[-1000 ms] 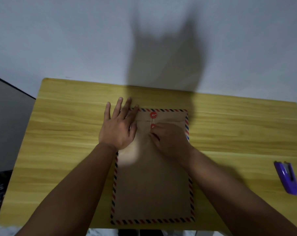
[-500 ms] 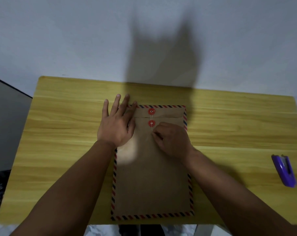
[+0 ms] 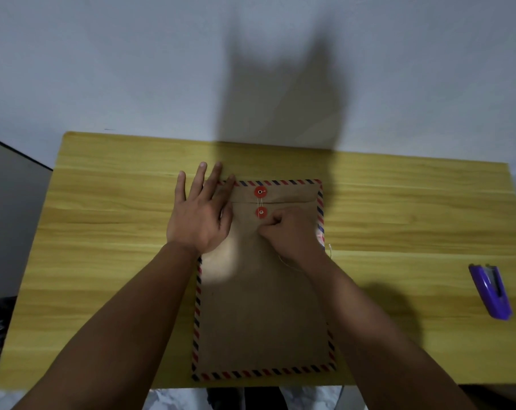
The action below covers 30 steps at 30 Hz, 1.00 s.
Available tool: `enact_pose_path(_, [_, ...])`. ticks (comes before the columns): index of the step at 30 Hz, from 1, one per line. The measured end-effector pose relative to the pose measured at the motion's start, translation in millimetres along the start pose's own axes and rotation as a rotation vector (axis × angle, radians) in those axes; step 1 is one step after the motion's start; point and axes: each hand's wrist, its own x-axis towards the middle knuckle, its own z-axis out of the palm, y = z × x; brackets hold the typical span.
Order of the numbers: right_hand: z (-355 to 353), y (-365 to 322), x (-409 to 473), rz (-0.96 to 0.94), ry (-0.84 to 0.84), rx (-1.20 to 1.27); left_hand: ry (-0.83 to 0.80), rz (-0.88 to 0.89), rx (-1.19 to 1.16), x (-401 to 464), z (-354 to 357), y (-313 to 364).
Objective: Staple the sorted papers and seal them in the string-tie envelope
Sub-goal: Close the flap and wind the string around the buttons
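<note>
Head view showed me the string-tie envelope (image 3: 262, 291) flat at table (image 3: 103, 232) centre, flap closed. My right hand (image 3: 289, 232) pinched its string (image 3: 286, 263) below the lower red button (image 3: 261, 212); left hand (image 3: 200, 214) pressed spread fingers at ten o'clock. Purple stapler (image 3: 490, 291) lay at three o'clock.

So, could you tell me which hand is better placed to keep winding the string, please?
Probably the right hand: it pinches the string beside the lower button. The left hand lies flat, steadying the envelope.

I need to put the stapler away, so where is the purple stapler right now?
In the head view, the purple plastic stapler lies on the yellow wooden table near its right edge, apart from the brown striped-border envelope.
</note>
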Motion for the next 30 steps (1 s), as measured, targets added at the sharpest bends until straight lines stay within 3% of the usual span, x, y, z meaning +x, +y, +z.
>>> enact_pose_path(4, [-18.0, 4.1, 1.4, 0.045, 0.082, -0.035, -0.003, -0.003, -0.022, -0.3, -1.0, 0.2])
enact_pose_path(9, [-40.0, 7.2, 7.8, -0.035, 0.078, -0.140, -0.003, 0.000, -0.024, -0.2, -0.6, -0.7])
enact_pose_path(15, [-13.3, 1.6, -10.4, -0.513, 0.139, -0.203, 0.000, 0.003, -0.020, 0.2, 0.3, -1.3])
enact_pose_path(18, [-1.1, 2.1, -15.5, -0.665, 0.130, -0.245, 0.001, 0.003, -0.016, -0.1, 0.6, -1.6])
enact_pose_path(30, [-9.1, 16.4, -15.1, -0.575, 0.177, -0.227, 0.016, 0.002, 0.000, -0.5, 3.2, -2.1])
